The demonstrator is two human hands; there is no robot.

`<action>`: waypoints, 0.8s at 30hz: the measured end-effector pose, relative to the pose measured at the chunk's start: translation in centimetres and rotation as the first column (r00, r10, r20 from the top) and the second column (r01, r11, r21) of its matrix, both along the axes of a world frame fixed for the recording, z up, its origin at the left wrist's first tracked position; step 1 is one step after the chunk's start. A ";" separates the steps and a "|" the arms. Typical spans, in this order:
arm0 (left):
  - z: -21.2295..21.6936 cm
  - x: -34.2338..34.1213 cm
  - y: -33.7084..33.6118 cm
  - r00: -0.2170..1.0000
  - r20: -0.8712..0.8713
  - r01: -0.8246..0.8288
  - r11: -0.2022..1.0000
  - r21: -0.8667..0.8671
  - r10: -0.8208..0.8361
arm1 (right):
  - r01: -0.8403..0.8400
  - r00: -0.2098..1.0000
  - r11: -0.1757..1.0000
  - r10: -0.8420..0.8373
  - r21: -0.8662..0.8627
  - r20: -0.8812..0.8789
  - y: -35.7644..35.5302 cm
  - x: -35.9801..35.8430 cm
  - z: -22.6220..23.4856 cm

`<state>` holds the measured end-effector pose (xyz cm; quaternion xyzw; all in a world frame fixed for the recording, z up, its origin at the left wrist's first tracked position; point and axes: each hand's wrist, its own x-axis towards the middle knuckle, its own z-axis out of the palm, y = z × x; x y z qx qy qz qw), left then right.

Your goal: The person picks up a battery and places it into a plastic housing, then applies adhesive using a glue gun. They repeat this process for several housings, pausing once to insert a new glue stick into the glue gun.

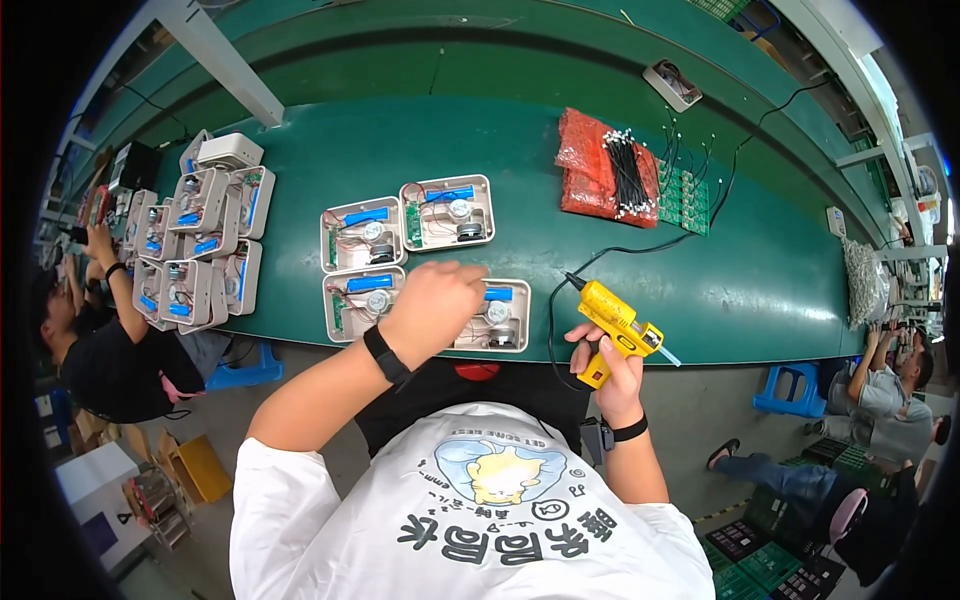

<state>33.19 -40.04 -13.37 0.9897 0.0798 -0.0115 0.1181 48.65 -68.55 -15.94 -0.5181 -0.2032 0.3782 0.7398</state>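
My right hand (612, 365) grips a yellow hot glue gun (612, 315), its nozzle pointing up and left and a clear glue stick jutting from its back end. My left hand (437, 305) is closed, palm down, above the near right white plastic housing (515, 338); its fingertips are partly hidden, and what they pinch, if anything, cannot be made out. Beside it lies the near left housing (350, 325). Behind these are a far left housing (335, 262) and a far right housing (480, 225). Each open housing shows a blue battery cell, wires and a round speaker-like part.
Stacked housings (200, 215) stand at the left of the green table (760, 290). Red bubble wrap (585, 190), black cables (630, 175) and green circuit boards (685, 195) lie far right. The gun's black cord (650, 246) crosses the tabletop. Other people sit at both sides.
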 end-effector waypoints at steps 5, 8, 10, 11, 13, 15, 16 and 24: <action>-0.4 -0.9 -3.4 0.850 0.467 -0.032 0.908 -0.417 0.244 | -0.113 0.994 0.985 0.113 -0.134 -0.011 -0.1 -0.3 3.4; -1.8 -1.2 -5.4 0.761 0.250 -0.230 0.611 -0.758 0.598 | -0.184 0.983 0.949 0.177 -0.256 -0.051 0.9 -0.5 4.9; -4.4 -1.0 -6.6 0.620 0.290 -0.061 0.414 -0.908 0.729 | -0.284 0.959 0.889 0.264 -0.360 -0.107 2.3 -0.9 5.2; -5.2 -0.9 -6.8 0.542 0.285 0.044 0.312 -0.949 0.791 | -0.283 0.959 0.888 0.261 -0.362 -0.110 3.0 -1.1 5.1; -6.3 -1.1 -6.8 0.542 0.292 0.062 0.309 -0.949 0.788 | -0.310 0.939 0.807 0.343 -0.503 -0.029 4.3 -1.6 5.0; -6.6 -1.2 -6.5 0.538 0.314 0.102 0.310 -0.945 0.782 | -0.313 0.923 0.761 0.385 -0.567 0.007 5.2 -2.2 4.7; -6.7 -1.2 -6.5 0.539 0.315 0.101 0.311 -0.945 0.781 | -0.296 0.920 0.735 0.392 -0.610 0.027 5.6 -2.5 4.5; -6.0 -1.4 -6.9 0.510 0.263 0.077 0.261 -0.962 0.819 | -0.289 0.947 0.760 0.315 -0.582 -0.059 5.4 -2.6 6.0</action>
